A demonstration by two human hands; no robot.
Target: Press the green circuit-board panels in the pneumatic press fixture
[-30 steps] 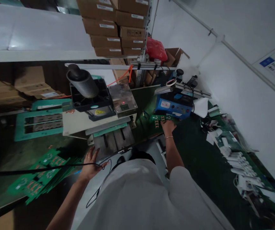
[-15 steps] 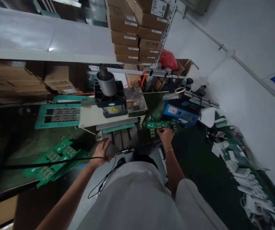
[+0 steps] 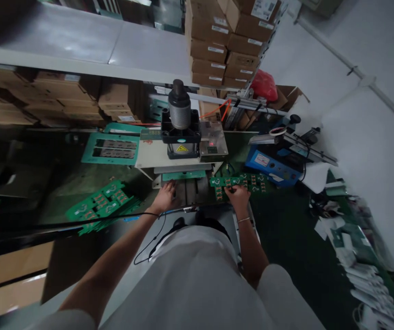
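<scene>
My right hand [image 3: 238, 198] pinches the near edge of a green circuit board panel [image 3: 219, 192], which lies on the bench right of a press [image 3: 181, 133]. At the left side of the press's metal base plate [image 3: 190, 191] is my left hand [image 3: 163, 198]. Its fingers reach forward, slightly bent, with nothing visible in them; the tips are partly hidden. A green plate [image 3: 183, 175] sits under the press head, just ahead of those fingers. To the left, a fanned stack of green circuit boards [image 3: 102, 204] lies near the bench edge.
A blue machine [image 3: 270, 166] stands at the right rear. Green frames [image 3: 110, 147] lie left of the press. A black cable [image 3: 114, 217] crosses in front of the board stack. Cardboard boxes [image 3: 209, 50] are stacked on the shelf behind. White parts [image 3: 372, 279] line the far right.
The view has swung left, so things appear further right. My left hand has moved forward over the press's base plate, its fingers less spread. My right hand stays at the circuit board panel.
</scene>
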